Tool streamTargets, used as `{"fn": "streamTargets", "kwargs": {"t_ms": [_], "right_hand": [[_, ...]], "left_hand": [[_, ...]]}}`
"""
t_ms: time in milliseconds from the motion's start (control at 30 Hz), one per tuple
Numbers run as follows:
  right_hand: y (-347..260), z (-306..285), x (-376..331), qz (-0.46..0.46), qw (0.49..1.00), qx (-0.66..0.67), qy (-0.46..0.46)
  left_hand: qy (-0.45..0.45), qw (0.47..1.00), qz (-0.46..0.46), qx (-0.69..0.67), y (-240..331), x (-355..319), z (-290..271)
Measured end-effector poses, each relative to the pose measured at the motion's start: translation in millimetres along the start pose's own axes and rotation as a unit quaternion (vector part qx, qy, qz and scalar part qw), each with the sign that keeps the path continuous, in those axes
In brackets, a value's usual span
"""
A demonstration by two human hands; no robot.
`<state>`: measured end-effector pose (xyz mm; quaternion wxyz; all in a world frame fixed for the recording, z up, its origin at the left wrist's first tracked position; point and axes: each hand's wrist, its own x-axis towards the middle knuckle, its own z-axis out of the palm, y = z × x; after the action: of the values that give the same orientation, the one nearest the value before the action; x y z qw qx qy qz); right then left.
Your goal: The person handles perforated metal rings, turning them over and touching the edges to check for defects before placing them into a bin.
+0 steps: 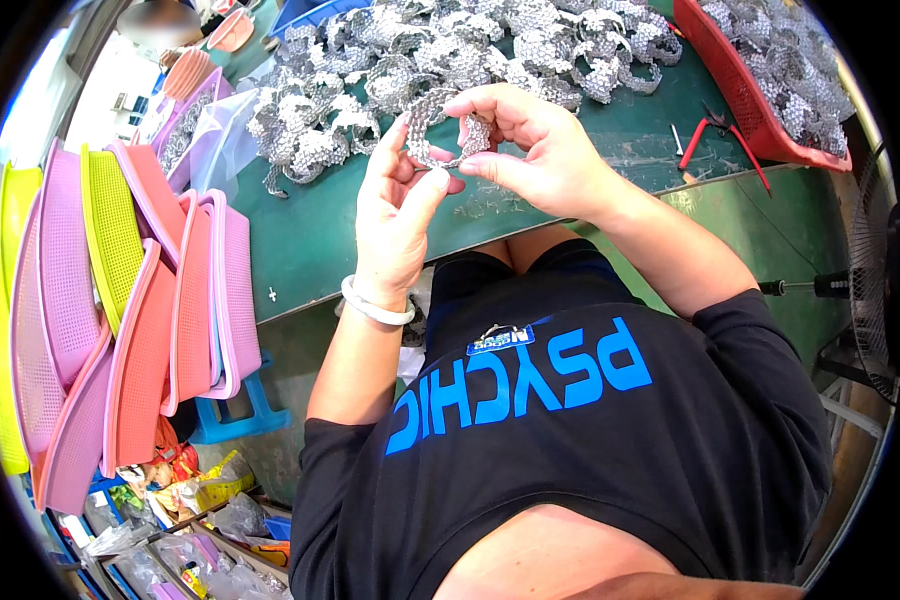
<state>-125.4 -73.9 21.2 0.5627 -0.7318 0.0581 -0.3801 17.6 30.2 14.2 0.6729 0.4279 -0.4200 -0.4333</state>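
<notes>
Green desk (300,240) – near its front edge, left hand (395,215) and right hand (535,145) both pinch 1 silver mesh strip (440,125).

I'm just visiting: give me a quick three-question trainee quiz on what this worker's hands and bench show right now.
1. True or false: both hands hold one silvery strip.
2. Which wrist wears the white bangle: A left, B right?
3. What red-handled tool lies on the green table, right of the hands?

Key: 1 true: left hand and right hand pinch it. 2 A. 3 Pliers, beside the red tray.
</notes>
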Motion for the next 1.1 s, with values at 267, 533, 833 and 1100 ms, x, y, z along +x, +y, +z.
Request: {"fn": "streamTargets", "kwargs": {"t_ms": [267,533,833,1100], "right_hand": [[-0.9,2.9,-2.2,-0.023,0.999,-0.023,0.01],[-0.6,5.9,-2.9,-0.025,0.998,-0.045,0.026],[0.7,7.1,-4.6,-0.053,0.994,-0.086,0.041],[2.8,11.7,-4.3,-0.115,0.983,-0.116,0.087]], "left_hand": [[0.001,1.0,0.004,-0.019,-4.0,-0.2,1.8],[0.011,1.0,0.01,-0.014,-8.5,-1.6,2.3],[0.002,1.0,0.015,-0.01,-10.0,-2.2,1.1],[0.005,0.999,0.033,-0.003,-8.8,-3.2,4.2]]}}
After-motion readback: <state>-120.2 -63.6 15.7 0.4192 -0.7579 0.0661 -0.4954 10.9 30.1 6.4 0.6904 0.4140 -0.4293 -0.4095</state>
